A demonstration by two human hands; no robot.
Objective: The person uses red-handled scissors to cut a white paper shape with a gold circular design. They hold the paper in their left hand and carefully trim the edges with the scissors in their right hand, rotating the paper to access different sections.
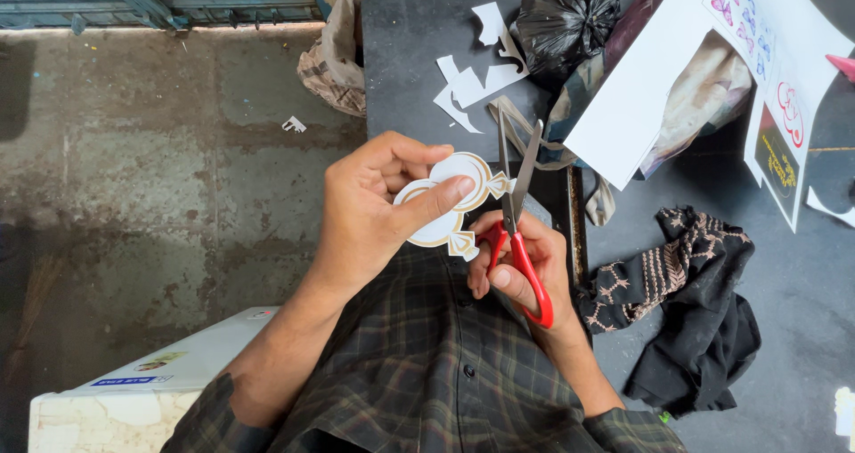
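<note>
1. At the centre of the head view, the left hand (374, 208) pinches a paper cutout (445, 205), white with a gold border and bow-like ends, thumb laid across its face and the other fingers curled behind it.
2. Just at 4 o'clock from the cutout, the right hand (525, 270) grips red-handled scissors (517, 217), thumb through one loop and fingers closed around the other.
3. The scissor blades point toward 12 o'clock and stand parted in a narrow V, with the right edge of the cutout touching or just beside the lower part of the blades; whether paper sits between them cannot be told.
4. Toward 12 o'clock, on the dark table (410, 52), lie white paper scraps (476, 74), well apart from the hands.
5. At 1 o'clock sits a black plastic bag (563, 21), and beyond it at 2 o'clock a large white sheet (655, 88) printed with coloured butterfly shapes.
6. At 4 o'clock from the hands, a dark patterned cloth (686, 297) lies crumpled on the grey surface.
7. At 6 o'clock, the person's plaid shirt (427, 364) fills the lower frame; at 8 o'clock a white box (134, 391) stands on the concrete floor (160, 168).
</note>
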